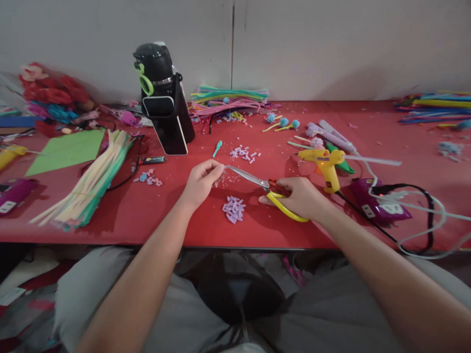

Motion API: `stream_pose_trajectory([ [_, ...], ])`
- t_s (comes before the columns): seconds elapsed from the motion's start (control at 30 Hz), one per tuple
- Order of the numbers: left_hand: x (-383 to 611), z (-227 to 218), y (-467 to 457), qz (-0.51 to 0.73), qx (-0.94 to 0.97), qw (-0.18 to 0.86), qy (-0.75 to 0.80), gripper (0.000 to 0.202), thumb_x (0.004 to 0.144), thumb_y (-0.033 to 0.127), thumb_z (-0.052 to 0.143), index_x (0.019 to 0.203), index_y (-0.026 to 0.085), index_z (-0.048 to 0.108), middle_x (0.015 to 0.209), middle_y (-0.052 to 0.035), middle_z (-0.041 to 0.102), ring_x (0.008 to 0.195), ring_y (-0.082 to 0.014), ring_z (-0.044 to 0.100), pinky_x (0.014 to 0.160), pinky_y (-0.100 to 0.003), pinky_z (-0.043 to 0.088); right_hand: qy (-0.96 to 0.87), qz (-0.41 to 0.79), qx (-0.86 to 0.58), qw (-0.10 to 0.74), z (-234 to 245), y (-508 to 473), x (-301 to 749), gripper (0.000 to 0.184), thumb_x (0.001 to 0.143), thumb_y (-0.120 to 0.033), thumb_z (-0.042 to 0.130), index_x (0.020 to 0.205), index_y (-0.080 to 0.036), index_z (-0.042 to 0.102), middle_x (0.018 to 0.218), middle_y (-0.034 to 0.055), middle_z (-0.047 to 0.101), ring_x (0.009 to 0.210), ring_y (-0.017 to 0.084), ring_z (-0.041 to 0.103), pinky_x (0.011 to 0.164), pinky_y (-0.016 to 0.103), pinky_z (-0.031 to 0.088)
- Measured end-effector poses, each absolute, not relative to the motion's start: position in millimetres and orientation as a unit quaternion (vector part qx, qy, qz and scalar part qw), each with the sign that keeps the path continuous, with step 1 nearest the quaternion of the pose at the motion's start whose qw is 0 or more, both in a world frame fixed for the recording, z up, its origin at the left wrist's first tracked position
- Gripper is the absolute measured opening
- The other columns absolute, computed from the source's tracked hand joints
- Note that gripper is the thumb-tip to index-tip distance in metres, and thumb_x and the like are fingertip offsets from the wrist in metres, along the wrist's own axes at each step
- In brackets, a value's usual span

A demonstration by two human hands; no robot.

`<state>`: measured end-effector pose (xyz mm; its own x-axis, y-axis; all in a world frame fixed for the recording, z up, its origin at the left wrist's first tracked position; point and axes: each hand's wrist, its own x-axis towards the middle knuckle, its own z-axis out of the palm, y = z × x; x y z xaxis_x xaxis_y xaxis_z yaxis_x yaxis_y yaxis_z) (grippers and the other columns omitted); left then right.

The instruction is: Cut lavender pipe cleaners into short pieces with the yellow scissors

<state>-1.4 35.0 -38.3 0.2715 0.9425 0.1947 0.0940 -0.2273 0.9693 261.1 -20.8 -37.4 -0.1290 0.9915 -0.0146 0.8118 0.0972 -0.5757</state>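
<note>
My left hand (202,182) is closed in a pinch, thumb against fingers, around a tiny lilac piece that is mostly hidden. At those fingertips lie the tips of a pair of scissors (248,177) with red and yellow handles. My right hand (300,196) grips the handles, and the blades point left and look nearly closed. Just below the blades is a heap of short lilac fuzzy pieces (233,210), apparently cut pipe cleaner. Beyond them lies a looser scatter of lilac pieces (244,153), with a small teal stick (218,148) beside it.
A black bottle in a holder (162,98) stands behind my left hand. Pipe cleaners lie bundled at left (88,181) and at the back (228,100). To the right are a yellow glue gun (326,166), a purple power strip (382,203) and looping cables (432,215).
</note>
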Motion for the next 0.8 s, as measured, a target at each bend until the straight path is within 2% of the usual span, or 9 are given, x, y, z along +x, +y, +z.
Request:
stream_pose_trajectory([
  [0.47,-0.7,-39.1,36.0,0.454,0.638,0.48,0.394,0.024,0.088,0.036,0.062,0.074,0.016,0.061,0.065,0.0003,0.057,0.056,-0.0091,0.047,0.054,-0.024,0.035,-0.733,0.199,-0.619,0.2,-39.6,-18.3,260.6,0.067,0.066,-0.083,0.06,0.054,-0.021,0.036,0.054,-0.0035,0.034,0.054,0.01,0.03,0.049,0.027,0.023],
  [0.8,-0.1,-37.8,35.2,0.455,0.641,0.477,0.393,0.025,0.088,0.036,0.061,0.072,0.016,0.06,0.064,0.0004,0.056,0.055,-0.009,0.046,0.054,-0.024,0.035,-0.723,0.218,-0.626,0.195,-37.6,-19.9,260.8,0.067,0.064,-0.081,0.064,0.055,-0.021,0.038,0.054,-0.0042,0.034,0.054,0.01,0.03,0.049,0.027,0.023],
])
